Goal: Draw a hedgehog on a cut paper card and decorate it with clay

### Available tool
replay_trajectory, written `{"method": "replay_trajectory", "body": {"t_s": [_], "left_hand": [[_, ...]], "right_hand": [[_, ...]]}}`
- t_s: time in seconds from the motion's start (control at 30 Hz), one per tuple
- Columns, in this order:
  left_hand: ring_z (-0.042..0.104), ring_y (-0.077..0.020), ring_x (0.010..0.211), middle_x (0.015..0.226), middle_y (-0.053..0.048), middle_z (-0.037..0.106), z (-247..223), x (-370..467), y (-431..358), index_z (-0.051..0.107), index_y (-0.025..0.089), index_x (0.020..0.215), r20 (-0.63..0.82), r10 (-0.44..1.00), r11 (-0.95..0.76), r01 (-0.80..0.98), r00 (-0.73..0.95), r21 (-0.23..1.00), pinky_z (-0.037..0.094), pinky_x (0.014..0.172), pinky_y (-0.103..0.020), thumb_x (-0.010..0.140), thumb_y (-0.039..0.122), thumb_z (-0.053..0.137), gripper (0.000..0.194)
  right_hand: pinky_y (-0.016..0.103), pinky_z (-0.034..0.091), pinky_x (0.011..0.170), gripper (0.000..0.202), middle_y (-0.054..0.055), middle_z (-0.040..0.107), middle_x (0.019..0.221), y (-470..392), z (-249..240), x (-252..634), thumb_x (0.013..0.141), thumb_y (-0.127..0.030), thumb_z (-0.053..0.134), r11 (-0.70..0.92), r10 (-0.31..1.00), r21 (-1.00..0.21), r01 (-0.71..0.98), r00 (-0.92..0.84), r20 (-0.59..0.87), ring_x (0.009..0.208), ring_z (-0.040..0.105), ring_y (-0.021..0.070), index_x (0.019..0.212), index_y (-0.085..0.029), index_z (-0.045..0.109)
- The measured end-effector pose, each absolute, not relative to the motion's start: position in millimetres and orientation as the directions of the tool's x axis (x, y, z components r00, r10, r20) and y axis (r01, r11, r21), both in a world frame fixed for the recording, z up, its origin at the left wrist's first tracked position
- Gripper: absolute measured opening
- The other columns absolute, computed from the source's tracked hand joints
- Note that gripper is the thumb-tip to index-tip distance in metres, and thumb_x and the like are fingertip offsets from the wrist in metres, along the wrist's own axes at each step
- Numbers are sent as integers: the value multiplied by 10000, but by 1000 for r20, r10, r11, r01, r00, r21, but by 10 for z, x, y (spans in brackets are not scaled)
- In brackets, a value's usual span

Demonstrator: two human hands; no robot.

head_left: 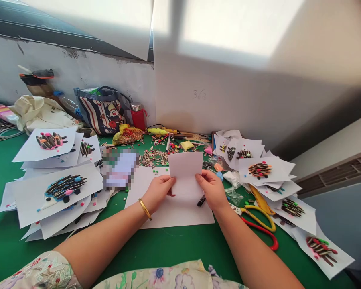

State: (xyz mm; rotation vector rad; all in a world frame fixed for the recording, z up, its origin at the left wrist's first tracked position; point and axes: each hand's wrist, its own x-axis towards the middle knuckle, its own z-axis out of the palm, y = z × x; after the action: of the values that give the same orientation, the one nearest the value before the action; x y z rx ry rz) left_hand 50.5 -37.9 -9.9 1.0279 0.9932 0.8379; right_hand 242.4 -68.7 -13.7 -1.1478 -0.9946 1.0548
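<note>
A small blank sheet of white paper [185, 170] is held up between my two hands. My left hand [160, 192] pinches its left edge with the thumb in front, and a gold bangle circles that wrist. On the opposite edge, my right hand [212, 188] grips the paper the same way. Beneath them a larger white sheet [171, 216] lies flat on the green table [174, 245]. A black pen [201, 200] rests on it beside my right hand, partly hidden. Scissors [260, 218] with yellow and red handles lie near my right forearm.
Stacked hedgehog pictures made with seeds stand at left [90, 176] and right [282, 170]. Loose sunflower seeds [153, 156] and coloured clay bits [186, 145] lie behind the paper. A phone [122, 170], a striped bag [100, 110] and a red flask [138, 116] are farther left.
</note>
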Motion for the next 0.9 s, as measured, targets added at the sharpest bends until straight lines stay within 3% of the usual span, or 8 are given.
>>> {"method": "replay_trajectory", "body": {"t_s": [0.2, 0.3, 0.4, 0.47, 0.53, 0.63, 0.73, 0.9], "left_hand": [[594, -155, 660, 799, -30, 699, -120, 448, -314, 711, 176, 952, -174, 957, 213, -158, 232, 964, 469, 596, -255, 724, 558, 686, 445], [612, -182, 691, 833, -47, 717, -78, 375, -255, 721, 174, 963, -110, 972, 130, -83, 210, 988, 465, 616, -271, 754, 514, 661, 403], [599, -191, 671, 761, -38, 710, 11, 299, -217, 741, 202, 792, 29, 954, -100, 225, 299, 969, 417, 588, -268, 800, 428, 603, 265], [580, -189, 628, 681, -27, 695, 79, 281, -246, 733, 222, 673, 56, 916, -196, 322, 397, 926, 384, 573, -270, 776, 354, 630, 196], [589, -193, 625, 685, -25, 716, 133, 296, -315, 747, 246, 675, 80, 856, -314, 391, 511, 865, 381, 590, -274, 788, 301, 615, 183], [620, -204, 652, 732, -29, 751, 178, 335, -420, 776, 268, 735, 111, 785, -435, 415, 609, 799, 394, 618, -276, 817, 271, 589, 203], [644, -209, 681, 766, -25, 768, 203, 320, -423, 792, 283, 785, 142, 767, -474, 403, 626, 783, 406, 634, -275, 823, 271, 596, 200], [649, -217, 713, 795, -15, 773, 280, 128, -225, 800, 304, 803, 175, 775, -514, 444, 607, 734, 411, 647, -277, 809, 267, 631, 173]], "right_hand": [[297, 477, 644, 195, 2, 663, 769, -699, -130, 2329, 763, -356, 693, 22, 998, -999, -42, 65, 20, 680, 586, 161, 893, -212, 674], [331, 499, 682, 274, 27, 676, 842, -683, -113, 2403, 761, -338, 672, 5, 1000, -998, 66, 20, 6, 734, 613, 187, 999, -207, 640], [393, 491, 844, 546, 78, 662, 1155, -707, -15, 2538, 777, -341, 698, 161, 954, -936, 313, 195, 229, 1002, 624, 239, 1287, -251, 525], [433, 417, 989, 630, 92, 588, 1339, -758, 81, 2590, 796, -341, 718, 282, 890, -788, 547, 158, 428, 1190, 548, 266, 1380, -283, 491], [446, 356, 1027, 483, 69, 650, 1273, -821, 165, 2579, 811, -328, 729, 399, 870, -607, 688, -76, 486, 1187, 540, 278, 1280, -305, 616], [415, 338, 946, 150, 25, 754, 949, -888, 229, 2494, 878, -236, 655, 466, 870, -460, 756, -297, 393, 970, 605, 229, 966, -305, 754], [379, 343, 865, 149, 16, 747, 819, -891, 246, 2451, 884, -209, 630, 446, 885, -449, 774, -307, 349, 864, 610, 203, 849, -276, 758], [358, 383, 811, 156, 13, 741, 788, -833, 247, 2536, 871, -221, 628, 343, 934, -568, 748, -209, 290, 825, 616, 208, 809, -274, 762]]}}
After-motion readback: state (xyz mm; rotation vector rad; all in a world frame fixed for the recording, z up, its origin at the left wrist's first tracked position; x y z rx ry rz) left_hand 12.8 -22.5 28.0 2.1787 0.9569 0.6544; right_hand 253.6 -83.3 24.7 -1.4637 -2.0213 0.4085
